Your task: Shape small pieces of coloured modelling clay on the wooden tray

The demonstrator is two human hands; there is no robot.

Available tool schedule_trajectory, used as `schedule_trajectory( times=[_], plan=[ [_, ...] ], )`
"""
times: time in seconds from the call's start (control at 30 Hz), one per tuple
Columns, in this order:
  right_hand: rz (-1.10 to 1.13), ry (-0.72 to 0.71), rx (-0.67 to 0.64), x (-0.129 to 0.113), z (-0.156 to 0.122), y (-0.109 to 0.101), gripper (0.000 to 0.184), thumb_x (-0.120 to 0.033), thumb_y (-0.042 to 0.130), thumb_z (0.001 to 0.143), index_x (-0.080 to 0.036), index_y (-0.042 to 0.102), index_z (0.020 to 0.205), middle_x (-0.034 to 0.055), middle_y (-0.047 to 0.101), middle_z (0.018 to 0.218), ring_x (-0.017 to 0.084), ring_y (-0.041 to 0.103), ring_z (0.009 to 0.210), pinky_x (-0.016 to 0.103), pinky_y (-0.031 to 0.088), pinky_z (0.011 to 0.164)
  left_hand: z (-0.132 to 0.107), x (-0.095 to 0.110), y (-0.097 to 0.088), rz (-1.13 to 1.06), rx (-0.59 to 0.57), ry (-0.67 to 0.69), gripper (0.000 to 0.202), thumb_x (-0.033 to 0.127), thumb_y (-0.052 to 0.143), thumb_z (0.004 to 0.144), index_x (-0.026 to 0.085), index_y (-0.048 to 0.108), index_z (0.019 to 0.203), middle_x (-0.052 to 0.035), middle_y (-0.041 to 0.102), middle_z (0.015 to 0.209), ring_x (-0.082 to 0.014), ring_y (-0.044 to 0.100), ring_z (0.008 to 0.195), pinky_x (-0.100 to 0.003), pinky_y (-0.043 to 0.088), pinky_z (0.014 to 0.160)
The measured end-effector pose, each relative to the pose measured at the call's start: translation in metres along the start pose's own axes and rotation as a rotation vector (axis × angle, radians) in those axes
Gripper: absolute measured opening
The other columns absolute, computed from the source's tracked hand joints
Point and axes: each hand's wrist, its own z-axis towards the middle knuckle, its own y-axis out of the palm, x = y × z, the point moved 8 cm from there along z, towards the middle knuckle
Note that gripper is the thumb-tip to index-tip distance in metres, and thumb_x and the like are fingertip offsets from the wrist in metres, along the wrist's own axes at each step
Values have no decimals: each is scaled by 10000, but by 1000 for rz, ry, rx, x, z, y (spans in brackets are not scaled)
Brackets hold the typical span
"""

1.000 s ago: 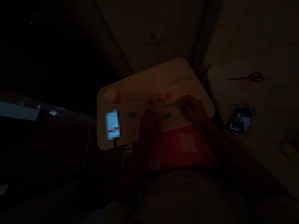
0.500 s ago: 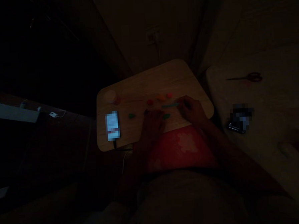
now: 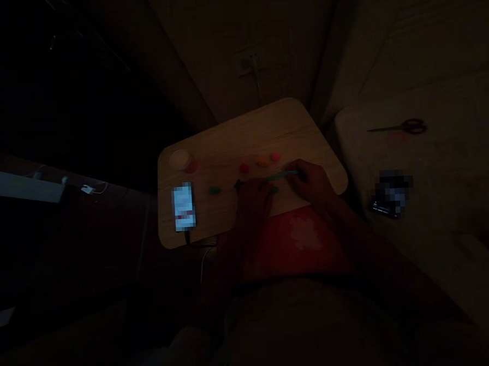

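Observation:
The scene is very dark. On the small wooden table (image 3: 242, 136), my left hand (image 3: 253, 198) has its fingers bent around one end of a green lump (image 3: 275, 190) that looks like modelling clay. A small dark piece (image 3: 238, 184) lies by that hand's knuckles. My right hand (image 3: 311, 180) is closed on a thin teal stick-like tool (image 3: 283, 175), whose far end points left, just above the left fingers. Behind the hands are a red lump (image 3: 244, 167), an orange lump (image 3: 262, 161) and a pink lump (image 3: 276, 156). Another green lump (image 3: 215, 190) sits left of my left hand.
A lit phone (image 3: 183, 208) lies at the table's left side, with a pale-lidded tub (image 3: 181, 159) behind it. Scissors (image 3: 401, 126) and a dark shiny object (image 3: 390, 194) rest on the pale surface to the right. A wall socket (image 3: 249, 61) is beyond the table.
The teal tool has shifted slightly, and my right fingers now sit a little differently on it. My left hand stays by the green lump, moved slightly right.

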Motion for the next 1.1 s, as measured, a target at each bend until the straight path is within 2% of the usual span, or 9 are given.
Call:
schedule_trajectory(
  times=[0.23,0.5,0.73,0.93,1.1],
  plan=[
    [0,15,-25,1,0,1,217,-295,625,886,-199,749,1035,92,806,964,246,707,787,366,525,738,-3,0,2,-50,-15,40,187,257,568,1067,224,731,1151,-90,755,1146,-280,655,1131,-472,478,1058],
    [-9,28,-39,1,0,2,230,-292,613,884,-191,754,1035,92,804,954,232,684,755,358,521,749,-4,-15,0,-264,24,8,135,240,630,1031,216,742,1103,-76,769,1110,-256,685,1089,-450,516,1044],
    [-12,36,-36,1,-1,3,247,-289,613,876,-194,760,1050,97,808,974,245,703,797,363,519,758,-5,-13,-5,-402,48,17,117,163,651,990,215,745,1034,-66,738,1076,-238,681,1079,-434,540,1041],
    [-6,49,-49,3,0,4,250,-292,616,876,-196,762,1054,98,813,987,246,705,798,367,523,766,-5,-12,-3,-407,20,21,109,156,659,976,211,736,1030,-68,725,1074,-242,674,1082,-438,549,1038],
    [-11,39,-46,4,0,5,241,-280,624,868,-200,763,1048,95,812,994,249,709,813,370,525,782,-6,-13,-3,-406,43,27,115,170,647,984,212,721,1062,-73,740,1097,-248,679,1095,-442,548,1036]
  ],
)
